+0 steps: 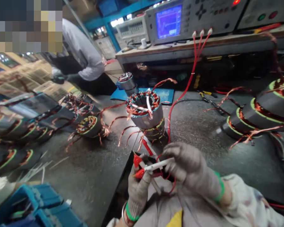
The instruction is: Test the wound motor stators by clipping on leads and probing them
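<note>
Nearest, the gloved L hand (138, 186) has its grip curled round a few red-and-white probes (159, 164), held by the surface (104, 170) edge; R hand's (189, 167) grip looks lightly pinched on one's white back end, bit blurry tho. Prob. light, stiff plastic, maybe slippery w/ gloves; best held by the white barrel, behind the red tip. Red leads (191, 78) look floppy, might tug. Beyond: copper coil drum (148, 121), then a screen box (169, 22).

Wound core (148, 121) on the workbench (186, 115) — more cores (91, 130) to its left and right; instrument (191, 19) on the shelf (142, 55) behind; probes (157, 165) in front.
</note>
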